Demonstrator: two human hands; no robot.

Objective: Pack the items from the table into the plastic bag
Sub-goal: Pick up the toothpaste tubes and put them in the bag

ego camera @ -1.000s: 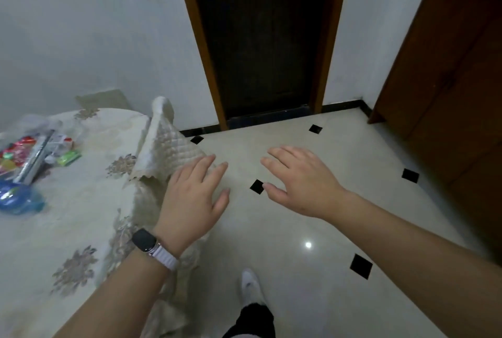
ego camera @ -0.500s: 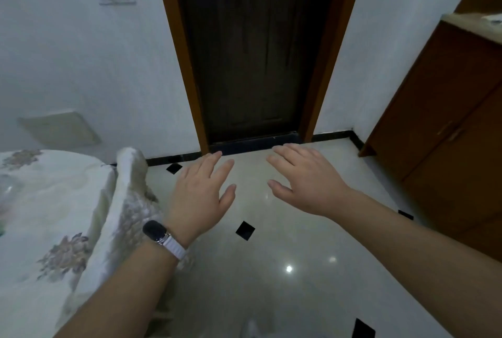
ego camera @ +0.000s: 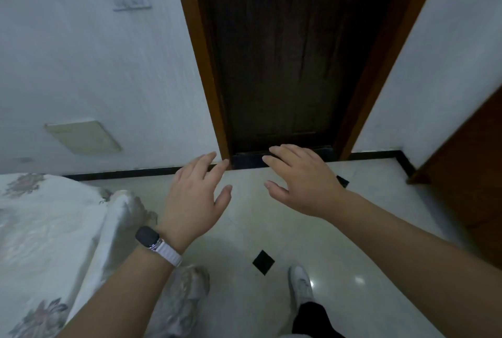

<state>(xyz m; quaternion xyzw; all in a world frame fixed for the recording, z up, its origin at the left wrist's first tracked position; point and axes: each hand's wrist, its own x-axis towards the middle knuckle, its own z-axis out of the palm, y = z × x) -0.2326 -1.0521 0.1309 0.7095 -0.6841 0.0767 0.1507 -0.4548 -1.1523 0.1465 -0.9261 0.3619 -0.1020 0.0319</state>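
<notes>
My left hand (ego camera: 194, 199), with a watch on a white strap at its wrist, is held out over the floor, empty, palm down and fingers apart. My right hand (ego camera: 301, 179) hovers beside it, also spread and holding nothing. The table (ego camera: 40, 223) under its floral cloth shows only as a corner at the lower left, to the left of my left arm. No items and no plastic bag are in view.
A dark wooden door (ego camera: 285, 60) in an orange-brown frame stands straight ahead. A brown cabinet (ego camera: 467, 164) is at the right. The glossy tiled floor (ego camera: 244, 229) has small black diamond insets (ego camera: 263, 262). My white shoe (ego camera: 300, 284) is below.
The view has swung right and up, away from the table. The items and bag at the left have left the frame. Both hands stay spread and empty.
</notes>
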